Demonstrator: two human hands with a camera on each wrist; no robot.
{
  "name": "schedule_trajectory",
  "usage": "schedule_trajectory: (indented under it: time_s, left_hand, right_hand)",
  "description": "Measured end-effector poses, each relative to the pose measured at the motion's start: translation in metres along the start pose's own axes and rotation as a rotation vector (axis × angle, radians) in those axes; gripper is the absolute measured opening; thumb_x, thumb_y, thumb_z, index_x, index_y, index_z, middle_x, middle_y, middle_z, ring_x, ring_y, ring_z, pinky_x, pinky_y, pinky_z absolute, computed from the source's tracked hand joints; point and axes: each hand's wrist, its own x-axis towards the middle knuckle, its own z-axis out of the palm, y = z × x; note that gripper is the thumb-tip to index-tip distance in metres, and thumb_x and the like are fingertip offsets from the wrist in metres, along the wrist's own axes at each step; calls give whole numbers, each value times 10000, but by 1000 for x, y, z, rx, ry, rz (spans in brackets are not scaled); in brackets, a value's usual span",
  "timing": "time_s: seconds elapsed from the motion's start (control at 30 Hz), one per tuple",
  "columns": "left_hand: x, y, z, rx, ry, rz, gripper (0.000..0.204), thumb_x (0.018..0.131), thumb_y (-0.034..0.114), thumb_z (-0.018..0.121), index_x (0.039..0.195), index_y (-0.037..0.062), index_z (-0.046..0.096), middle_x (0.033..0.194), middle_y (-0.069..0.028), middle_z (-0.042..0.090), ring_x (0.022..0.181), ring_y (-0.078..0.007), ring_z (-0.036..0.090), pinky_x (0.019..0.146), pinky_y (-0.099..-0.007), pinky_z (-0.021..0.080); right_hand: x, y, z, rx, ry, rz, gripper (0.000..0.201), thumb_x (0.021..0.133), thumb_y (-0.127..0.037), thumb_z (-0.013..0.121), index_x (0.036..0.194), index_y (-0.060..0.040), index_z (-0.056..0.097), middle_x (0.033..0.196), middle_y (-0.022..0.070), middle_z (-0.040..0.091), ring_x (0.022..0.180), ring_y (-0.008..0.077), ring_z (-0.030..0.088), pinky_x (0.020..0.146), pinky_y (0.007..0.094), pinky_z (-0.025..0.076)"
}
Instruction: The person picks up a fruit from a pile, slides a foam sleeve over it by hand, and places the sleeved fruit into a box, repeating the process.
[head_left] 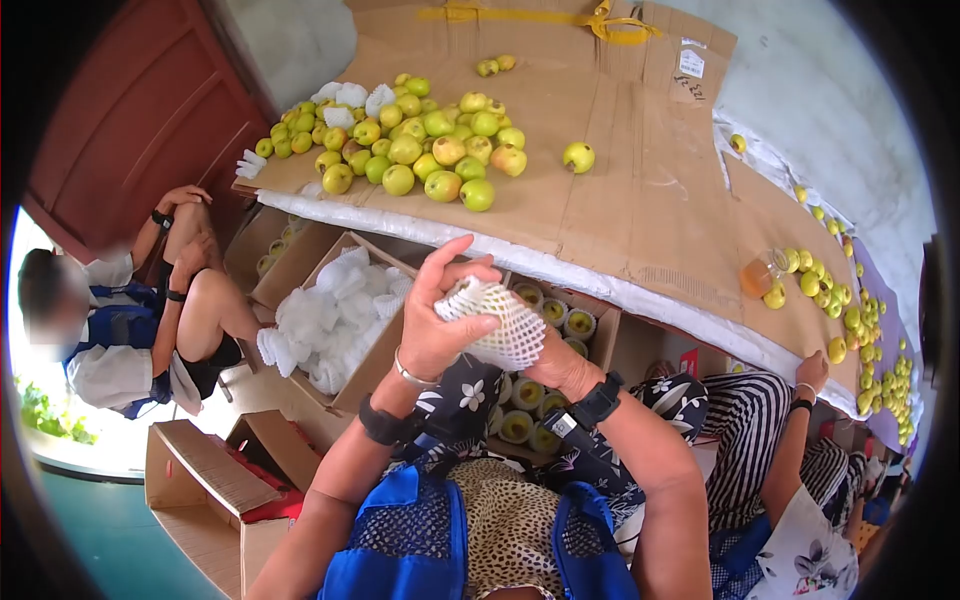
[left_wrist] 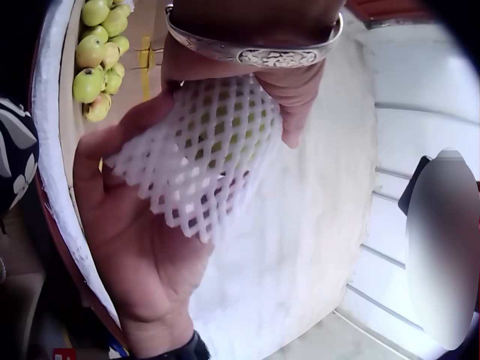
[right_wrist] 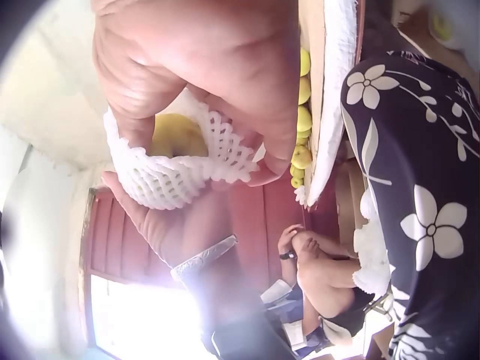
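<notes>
Above my lap, my left hand (head_left: 430,325) grips a yellow-green apple (right_wrist: 178,137) wrapped in a white foam net sleeve (head_left: 505,328), thumb across its side. My right hand (head_left: 565,365) is at the sleeve's other end, partly hidden behind the mesh in the head view. From the right wrist, the thumb and fingers (right_wrist: 255,154) of that hand hold the sleeve's open rim, with the apple showing inside. Green skin shows through the mesh (left_wrist: 217,142) in the left wrist view.
Loose apples (head_left: 430,150) are heaped on the cardboard-covered table (head_left: 640,200). Below its edge stand a box of foam nets (head_left: 335,310) and a box of netted apples (head_left: 580,322). A jar (head_left: 760,272) stands right. People sit left (head_left: 125,325) and right (head_left: 800,500).
</notes>
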Motion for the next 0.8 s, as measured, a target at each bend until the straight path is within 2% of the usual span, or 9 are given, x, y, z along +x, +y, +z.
schedule_trajectory:
  time_s: [0.07,0.2,0.23,0.33,0.37,0.47,0.53,0.7,0.8]
  left_hand:
    - [-2,3,-4,162,-70,61,845,629,111,769,1330,29,306,1040,-110,585,1147,-257,472,990,-367,358]
    - [-4,4,-13,313,-168,-115,661,642,89,760,1225,16,459,1049,-101,582,1014,-193,556,917,-319,423]
    - [-8,4,-5,177,-71,-130,474,737,124,689,1162,6,515,1039,-94,587,947,-147,575,854,-287,456]
    - [-14,-19,-11,-38,-38,-314,346,821,158,594,1117,-11,536,1042,-67,562,922,-113,546,813,-262,439]
    - [-17,-29,-9,-147,34,-412,365,895,273,462,1134,4,528,1097,-97,561,948,-164,568,827,-299,456]
    - [-15,-44,-14,-693,217,-510,485,897,429,393,1135,28,528,1067,-109,596,981,-226,580,843,-363,471]
    - [-12,-35,-16,-867,331,-515,537,889,506,316,1164,93,522,1146,-114,561,1038,-322,542,855,-443,466]
    - [-19,-46,-33,-991,199,-451,574,874,541,340,1179,85,508,1159,-127,551,1072,-381,506,843,-496,460]
    - [-21,-51,-31,-915,185,-439,511,893,490,358,1193,100,496,1167,-125,547,1079,-341,513,856,-473,460]
  right_hand:
    - [-1,0,4,-35,-2,-52,531,826,-169,638,1278,-62,382,1216,28,473,1085,95,478,930,263,404]
    - [0,-1,-7,-261,31,-84,412,821,-162,636,1176,-54,458,1113,16,529,978,83,525,851,243,438]
    - [-2,-2,-1,-317,99,-106,316,819,-155,627,1088,-47,501,999,10,567,901,70,541,782,227,450]
    - [-2,1,-12,-698,184,-156,326,812,-190,638,1071,-35,513,911,20,588,871,61,544,744,222,450]
    - [1,0,-14,-770,219,-138,367,808,-259,641,1057,-19,518,840,24,596,785,73,567,675,232,458]
    - [-8,-31,12,-820,213,157,455,804,-332,632,1098,-11,499,846,35,610,704,91,576,613,236,454]
    - [-13,-52,22,-869,201,143,511,823,-367,604,1171,-22,461,860,53,626,675,96,576,572,216,430]
    - [-10,-56,13,-682,347,-586,373,803,-186,610,1128,-41,498,1105,120,551,982,171,534,831,275,416]
    - [-17,-47,20,-1151,225,-756,285,757,-126,633,1027,-56,573,1215,151,475,1113,240,465,929,334,358]
